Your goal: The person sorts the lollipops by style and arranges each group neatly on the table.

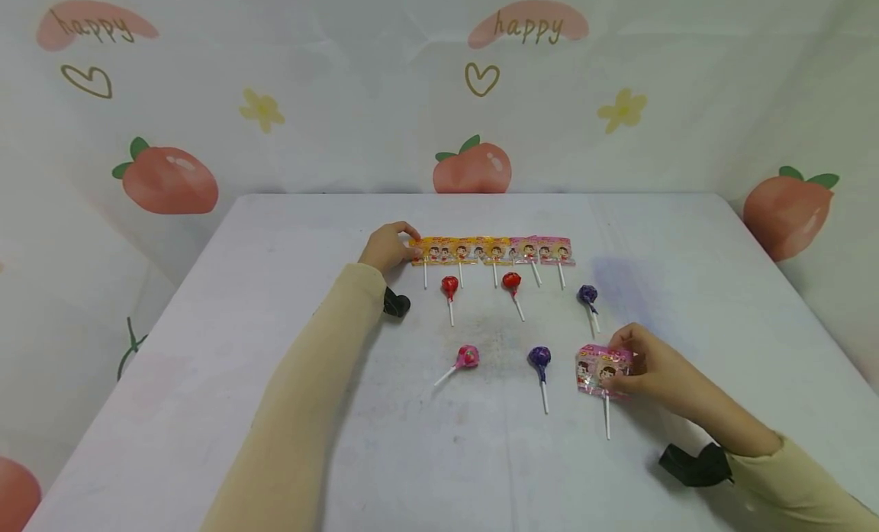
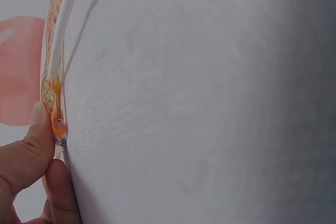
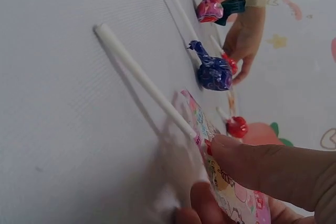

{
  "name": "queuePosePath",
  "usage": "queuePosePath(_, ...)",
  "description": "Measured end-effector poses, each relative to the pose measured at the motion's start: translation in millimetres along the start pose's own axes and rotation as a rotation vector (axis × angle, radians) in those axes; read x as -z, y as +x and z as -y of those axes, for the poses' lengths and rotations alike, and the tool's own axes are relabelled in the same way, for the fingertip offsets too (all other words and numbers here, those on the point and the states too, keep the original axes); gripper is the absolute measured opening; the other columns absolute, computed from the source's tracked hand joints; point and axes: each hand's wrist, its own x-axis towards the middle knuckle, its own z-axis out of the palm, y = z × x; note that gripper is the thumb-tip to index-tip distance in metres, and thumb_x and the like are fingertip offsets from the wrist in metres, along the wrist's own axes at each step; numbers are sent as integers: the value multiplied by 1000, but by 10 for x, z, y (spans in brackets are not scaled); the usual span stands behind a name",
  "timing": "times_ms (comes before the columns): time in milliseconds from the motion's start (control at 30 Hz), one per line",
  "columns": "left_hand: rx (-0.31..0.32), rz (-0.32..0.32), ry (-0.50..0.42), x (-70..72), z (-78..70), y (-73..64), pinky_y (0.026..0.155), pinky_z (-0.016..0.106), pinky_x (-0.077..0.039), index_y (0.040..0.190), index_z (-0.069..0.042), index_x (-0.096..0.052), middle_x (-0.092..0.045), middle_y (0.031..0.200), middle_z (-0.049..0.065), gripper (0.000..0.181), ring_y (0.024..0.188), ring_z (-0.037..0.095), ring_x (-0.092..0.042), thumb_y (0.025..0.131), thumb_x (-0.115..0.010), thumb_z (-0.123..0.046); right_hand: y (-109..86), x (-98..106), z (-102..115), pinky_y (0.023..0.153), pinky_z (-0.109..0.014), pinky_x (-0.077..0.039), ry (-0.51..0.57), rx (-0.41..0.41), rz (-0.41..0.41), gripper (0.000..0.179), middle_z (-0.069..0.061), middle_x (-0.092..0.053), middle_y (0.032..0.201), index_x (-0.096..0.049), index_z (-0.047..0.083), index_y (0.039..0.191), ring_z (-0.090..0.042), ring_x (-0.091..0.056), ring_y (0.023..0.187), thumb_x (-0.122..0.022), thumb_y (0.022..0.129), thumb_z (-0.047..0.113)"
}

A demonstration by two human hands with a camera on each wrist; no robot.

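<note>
My left hand (image 1: pixel 384 249) pinches the left end of a row of flat-packed lollipops, at an orange-wrapped lollipop (image 1: pixel 431 251). In the left wrist view its thumb (image 2: pixel 34 142) presses on the edge of that wrapper (image 2: pixel 60 127). The row runs on to the right with more orange packs (image 1: pixel 496 249) and pink packs (image 1: pixel 558 251), sticks toward me. Nearer the front right, my right hand (image 1: pixel 662 375) pinches a pink-wrapped flat lollipop (image 1: pixel 590 368) between thumb and fingers. Its white stick (image 3: pixel 142 77) points toward me, just at the white tabletop.
Between the hands lie round lollipops: two red ones (image 1: pixel 449 286) (image 1: pixel 511 282), a pink one (image 1: pixel 468 356) and two purple ones (image 1: pixel 540 356) (image 1: pixel 587 294). The white table (image 1: pixel 206 379) meets a peach-printed cloth (image 1: pixel 384 127) at the back.
</note>
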Motion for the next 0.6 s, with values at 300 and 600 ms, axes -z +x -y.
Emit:
queuePosePath(300,16,8,-2,3,10,2,115,43,-28,123,-16,-61,-46,146,12,36,136,29,-39,90,-70,-25,-22,105,202,65,-29,-53,-21,4,24,44,-22,-59,112,-46,1,113,-31,-64,93,-75,83,12)
queuePosePath(600,-9,-2,5,12,-10,-21,115,43,-28,121,-16,-62,-46,147,12,34,139,30,-36,89,-71,-25,64,310,502,67,-24,-53,-87,80,-39,51,-14,-63,106,-48,5,126,-16,-64,87,-75,85,17)
